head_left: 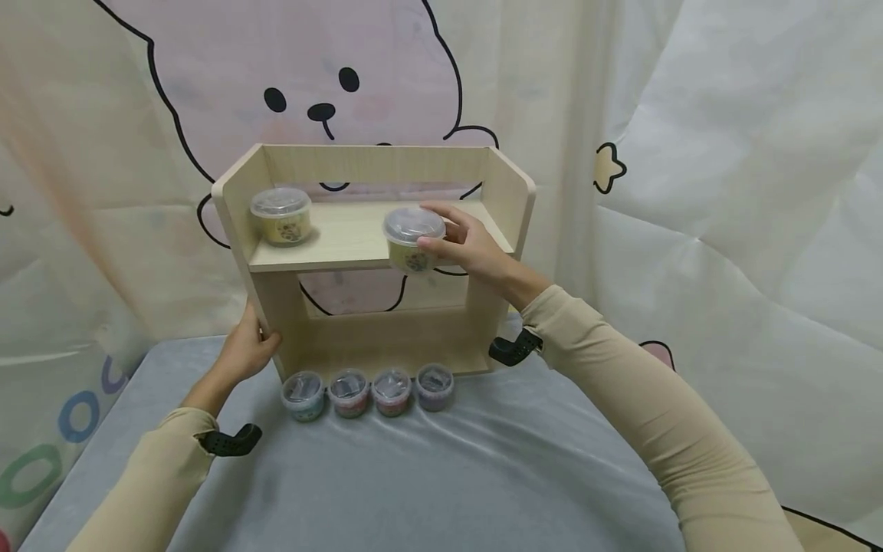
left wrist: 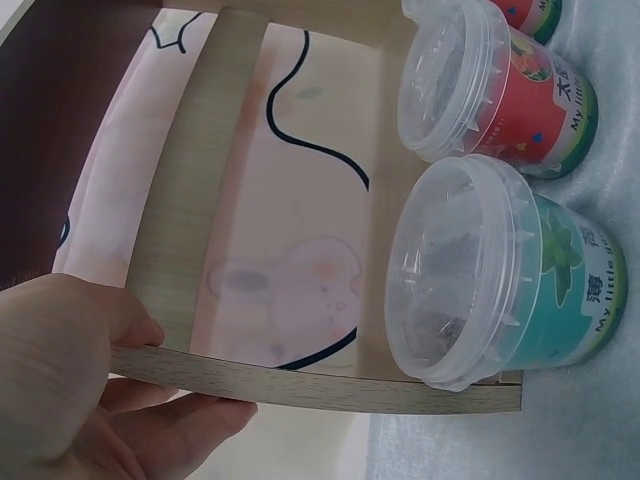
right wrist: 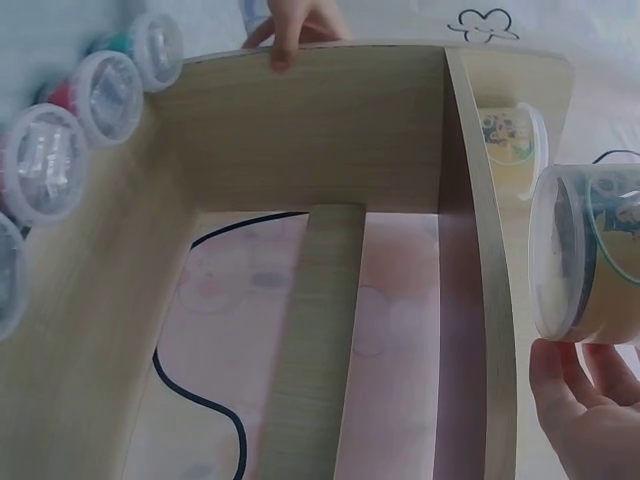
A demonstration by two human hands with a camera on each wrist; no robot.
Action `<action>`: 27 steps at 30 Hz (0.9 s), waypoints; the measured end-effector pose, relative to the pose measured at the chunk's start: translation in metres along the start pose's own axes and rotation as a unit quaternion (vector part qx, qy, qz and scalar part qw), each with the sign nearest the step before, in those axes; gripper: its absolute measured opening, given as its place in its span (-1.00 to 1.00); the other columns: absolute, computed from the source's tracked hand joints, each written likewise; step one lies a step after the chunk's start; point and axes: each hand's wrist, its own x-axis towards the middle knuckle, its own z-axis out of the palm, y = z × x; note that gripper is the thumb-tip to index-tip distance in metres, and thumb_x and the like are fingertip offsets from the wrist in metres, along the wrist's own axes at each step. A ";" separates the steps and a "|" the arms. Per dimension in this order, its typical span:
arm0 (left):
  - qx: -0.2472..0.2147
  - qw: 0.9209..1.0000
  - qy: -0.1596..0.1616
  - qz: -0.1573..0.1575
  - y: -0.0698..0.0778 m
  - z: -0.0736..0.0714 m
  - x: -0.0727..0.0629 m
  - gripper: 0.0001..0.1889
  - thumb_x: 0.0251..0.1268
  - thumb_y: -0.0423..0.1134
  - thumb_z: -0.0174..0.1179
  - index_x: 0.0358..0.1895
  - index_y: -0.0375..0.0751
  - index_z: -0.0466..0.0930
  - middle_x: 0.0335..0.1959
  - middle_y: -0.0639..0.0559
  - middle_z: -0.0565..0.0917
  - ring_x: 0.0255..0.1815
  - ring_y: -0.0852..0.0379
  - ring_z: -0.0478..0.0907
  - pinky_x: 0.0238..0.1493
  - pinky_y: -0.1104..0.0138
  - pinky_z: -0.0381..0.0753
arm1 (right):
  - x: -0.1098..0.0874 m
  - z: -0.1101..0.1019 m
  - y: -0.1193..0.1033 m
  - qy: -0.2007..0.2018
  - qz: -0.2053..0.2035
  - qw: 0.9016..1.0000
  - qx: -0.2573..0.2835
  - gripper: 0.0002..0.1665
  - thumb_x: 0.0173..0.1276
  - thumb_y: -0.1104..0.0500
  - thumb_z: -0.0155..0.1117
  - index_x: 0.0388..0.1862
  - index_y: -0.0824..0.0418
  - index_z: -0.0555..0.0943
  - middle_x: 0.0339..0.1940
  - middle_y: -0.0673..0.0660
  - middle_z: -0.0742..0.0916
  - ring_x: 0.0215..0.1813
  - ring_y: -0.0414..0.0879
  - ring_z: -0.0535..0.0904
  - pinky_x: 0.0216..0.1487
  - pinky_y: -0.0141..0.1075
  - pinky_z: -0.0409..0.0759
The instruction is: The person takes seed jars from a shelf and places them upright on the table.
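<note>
A small wooden two-tier shelf (head_left: 338, 234) stands on the cloth-covered table. My right hand (head_left: 476, 247) holds a yellow clear-lidded plastic tub (head_left: 411, 244) at the front edge of the upper tier, thumb and fingers on its right side. The right wrist view shows fingers (right wrist: 600, 390) against this tub. A similar yellow tub (head_left: 281, 218) sits at the left of the upper tier. My left hand (head_left: 244, 346) grips the shelf's left side panel (left wrist: 330, 390), thumb inside and fingers outside.
Several small lidded tubs stand in a row before the lower tier: a teal tub (head_left: 303, 396) at the left, red ones such as this tub (head_left: 349, 393), and a greyish-purple tub (head_left: 435, 387) at the right. A printed curtain (head_left: 552, 92) hangs close behind the shelf.
</note>
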 end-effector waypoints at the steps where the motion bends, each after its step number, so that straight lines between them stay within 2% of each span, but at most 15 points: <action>1: 0.000 1.000 0.000 -0.002 0.000 0.000 0.000 -0.26 0.36 -0.39 -0.01 0.54 -0.27 -0.15 0.24 -0.64 0.43 0.10 -0.54 0.54 -0.11 -0.19 0.62 | -0.003 0.000 -0.001 -0.003 -0.001 1.000 0.002 -0.06 0.32 -0.08 0.38 0.58 0.13 0.23 0.37 0.31 0.54 0.30 -0.03 0.54 0.34 -0.10 0.58; 6: 0.005 1.000 0.003 -0.009 0.003 -0.001 -0.002 -0.22 0.37 -0.38 0.01 0.57 -0.27 -0.18 0.20 -0.66 0.47 0.04 -0.52 0.58 -0.17 -0.14 0.63 | -0.018 -0.001 -0.001 -0.008 0.002 1.000 0.009 0.28 0.07 -0.34 0.53 0.63 0.09 0.14 0.43 0.34 0.50 0.40 0.05 0.49 0.46 0.01 0.48; 8: 0.008 1.000 0.003 -0.010 0.003 0.000 -0.002 -0.22 0.37 -0.38 0.02 0.57 -0.27 -0.18 0.17 -0.66 0.49 -0.01 -0.49 0.60 -0.21 -0.10 0.63 | -0.024 -0.002 0.000 -0.011 0.002 1.000 0.012 0.33 0.03 -0.36 0.54 0.65 0.07 0.12 0.44 0.34 0.49 0.41 0.05 0.48 0.47 -0.03 0.47; 12: 0.010 1.000 -0.001 -0.010 0.005 -0.002 -0.002 -0.21 0.38 -0.38 0.02 0.57 -0.26 -0.20 0.18 -0.65 0.48 -0.03 -0.46 0.60 -0.23 -0.07 0.62 | -0.035 -0.004 0.003 -0.014 -0.004 1.000 0.018 0.05 0.29 -0.09 0.46 0.63 0.11 0.15 0.41 0.33 0.51 0.32 -0.05 0.54 0.35 -0.25 0.56; 16: 0.006 1.000 -0.004 -0.009 0.004 -0.003 -0.003 -0.18 0.38 -0.39 0.00 0.60 -0.23 -0.25 0.26 -0.65 0.42 0.04 -0.48 0.57 -0.23 -0.06 0.61 | -0.044 -0.006 0.007 -0.007 -0.016 1.000 0.019 -0.15 0.41 0.21 0.29 0.61 0.17 0.19 0.37 0.31 0.53 0.22 -0.16 0.59 0.22 -0.40 0.61; 20: 0.006 1.000 0.001 -0.010 0.005 -0.003 -0.003 -0.18 0.38 -0.39 0.00 0.60 -0.23 -0.25 0.27 -0.65 0.41 0.08 -0.52 0.56 -0.16 -0.13 0.62 | -0.054 -0.009 0.013 0.000 -0.019 1.000 0.010 -0.16 0.41 0.28 0.26 0.60 0.21 0.18 0.36 0.30 0.53 0.22 -0.19 0.59 0.18 -0.42 0.62; 24: 0.006 1.000 0.007 -0.010 0.005 -0.002 -0.003 -0.21 0.36 -0.40 0.01 0.58 -0.24 -0.18 0.24 -0.63 0.45 0.09 -0.50 0.57 -0.07 -0.20 0.61 | -0.066 -0.013 0.022 0.006 -0.006 1.000 -0.002 -0.13 0.39 0.28 0.28 0.61 0.25 0.15 0.34 0.30 0.53 0.21 -0.19 0.59 0.15 -0.43 0.63; 27: 0.009 1.000 0.009 -0.009 0.004 -0.001 -0.002 -0.19 0.35 -0.40 0.02 0.59 -0.23 -0.19 0.23 -0.63 0.46 0.07 -0.50 0.58 -0.09 -0.20 0.62 | -0.073 -0.017 0.030 0.007 0.005 1.000 -0.005 -0.12 0.39 0.28 0.28 0.62 0.24 0.13 0.31 0.28 0.53 0.18 -0.20 0.60 0.14 -0.43 0.63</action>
